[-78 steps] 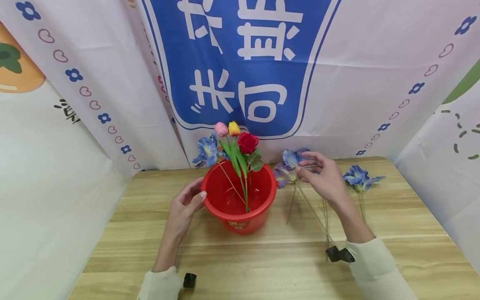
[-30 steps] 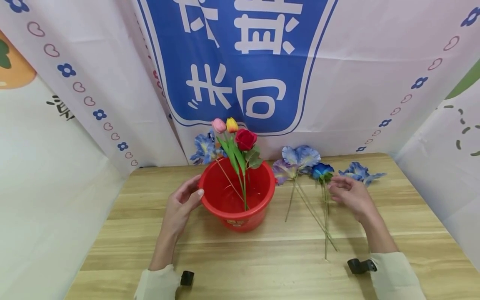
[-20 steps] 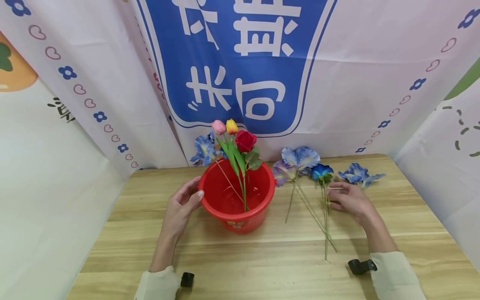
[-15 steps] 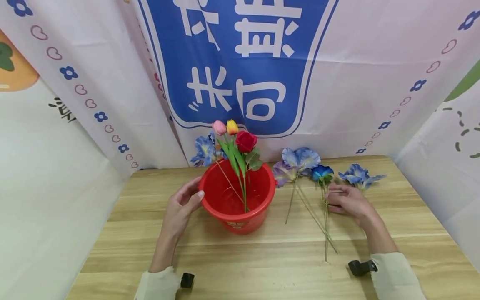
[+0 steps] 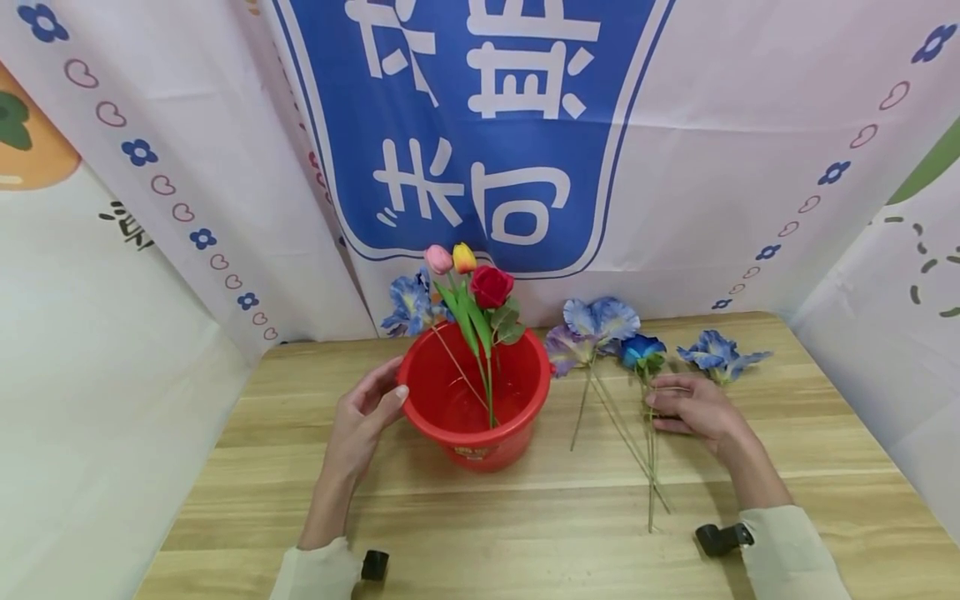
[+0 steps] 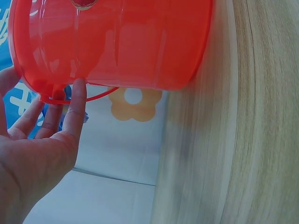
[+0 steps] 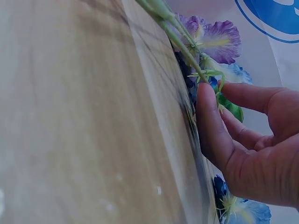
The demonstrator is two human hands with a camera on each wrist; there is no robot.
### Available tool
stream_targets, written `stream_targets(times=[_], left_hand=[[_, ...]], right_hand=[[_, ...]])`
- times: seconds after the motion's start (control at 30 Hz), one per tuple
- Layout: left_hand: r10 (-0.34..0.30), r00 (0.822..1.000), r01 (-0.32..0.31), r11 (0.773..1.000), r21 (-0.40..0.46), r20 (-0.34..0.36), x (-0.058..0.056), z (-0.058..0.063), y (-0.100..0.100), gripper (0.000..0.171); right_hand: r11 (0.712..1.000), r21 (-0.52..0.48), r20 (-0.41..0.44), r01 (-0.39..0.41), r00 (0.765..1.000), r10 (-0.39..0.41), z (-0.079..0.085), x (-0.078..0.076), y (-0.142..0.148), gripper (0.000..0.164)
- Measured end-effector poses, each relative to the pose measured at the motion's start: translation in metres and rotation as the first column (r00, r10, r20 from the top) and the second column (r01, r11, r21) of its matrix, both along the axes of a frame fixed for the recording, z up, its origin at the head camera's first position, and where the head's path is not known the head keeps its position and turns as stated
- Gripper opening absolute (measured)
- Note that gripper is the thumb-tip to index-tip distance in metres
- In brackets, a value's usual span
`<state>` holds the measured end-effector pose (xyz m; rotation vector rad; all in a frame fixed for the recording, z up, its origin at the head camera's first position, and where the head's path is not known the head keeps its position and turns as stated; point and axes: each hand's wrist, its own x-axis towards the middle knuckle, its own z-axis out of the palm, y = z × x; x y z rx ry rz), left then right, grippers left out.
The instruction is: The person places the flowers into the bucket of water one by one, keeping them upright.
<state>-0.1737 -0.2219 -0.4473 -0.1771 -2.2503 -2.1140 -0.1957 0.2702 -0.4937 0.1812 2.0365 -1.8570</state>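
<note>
A red bucket [image 5: 480, 454] stands on the wooden table, holding a pink tulip [image 5: 438, 258], a yellow tulip [image 5: 464, 257], a red rose [image 5: 492, 287] and a blue iris [image 5: 412, 304]. My left hand [image 5: 362, 421] rests against its left side. The thumb is at the rim; in the left wrist view, fairly straight fingers [image 6: 74, 112] touch the outer wall near the handle. Over on the right, my right hand [image 5: 693, 408] pinches the green stem of a blue rose [image 5: 641, 352] between thumb and forefinger, just below its leaves. The right wrist view shows this stem [image 7: 187, 56] close up.
Blue and purple irises [image 5: 596, 321] lie beside the rose, their thin stems crossing the rose's stem. Another blue iris [image 5: 716, 354] lies behind my right hand. A printed cloth backdrop [image 5: 720, 208] hangs along the table's back edge.
My right hand has gone from the irises over to the blue rose and slid down to its stem, whose lower end has shifted slightly toward me. My left hand keeps its place on the bucket.
</note>
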Motion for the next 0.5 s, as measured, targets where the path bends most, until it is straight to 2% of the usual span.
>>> stream_targets(times=[0.5], left_hand=[[-0.004, 1.000, 0.004, 1.000, -0.006, -0.011, 0.000, -0.001, -0.001, 0.051]], right_hand=[[0.999, 0.002, -0.067, 0.053, 0.996, -0.053, 0.011, 0.001, 0.001, 0.064]])
